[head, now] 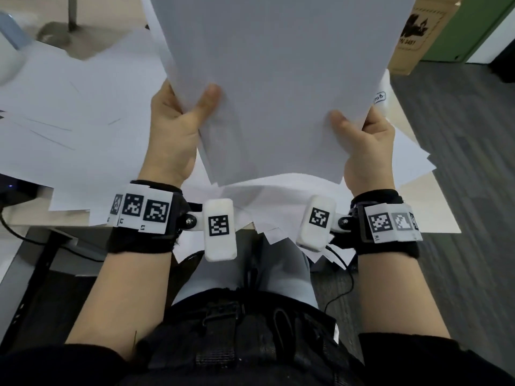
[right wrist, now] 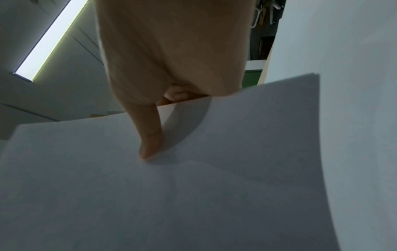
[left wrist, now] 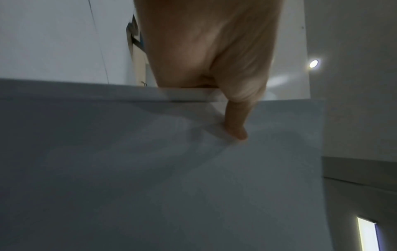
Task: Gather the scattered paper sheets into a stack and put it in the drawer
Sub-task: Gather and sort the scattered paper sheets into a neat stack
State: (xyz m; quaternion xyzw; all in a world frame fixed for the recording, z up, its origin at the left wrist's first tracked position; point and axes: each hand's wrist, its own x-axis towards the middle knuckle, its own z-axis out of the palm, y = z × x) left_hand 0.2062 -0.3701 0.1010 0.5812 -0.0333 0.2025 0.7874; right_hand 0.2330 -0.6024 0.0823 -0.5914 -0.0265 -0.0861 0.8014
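Above the table point(head: 434, 218), both hands hold a stack point(head: 278, 79) of white sheets upright, its lower edge meeting the loose sheets point(head: 69, 112) that lie spread over the tabletop. On the stack's left side, the left hand point(head: 172, 135) grips the edge, thumb pressed flat on the near face and fingers wrapped behind. Opposite it, the right hand point(head: 367, 146) grips the other edge the same way. From the left wrist view, the thumb point(left wrist: 236, 122) lies down the face of the sheets point(left wrist: 150, 169); from the right wrist view, the other thumb point(right wrist: 150, 139) does likewise and the paper point(right wrist: 193, 186) bows slightly. More sheets hang over the table's near edge by the wrist cameras point(head: 220, 229). A cardboard box point(head: 418, 32) stands on the floor at far right, beside a green panel point(head: 473, 37). No drawer can be made out.
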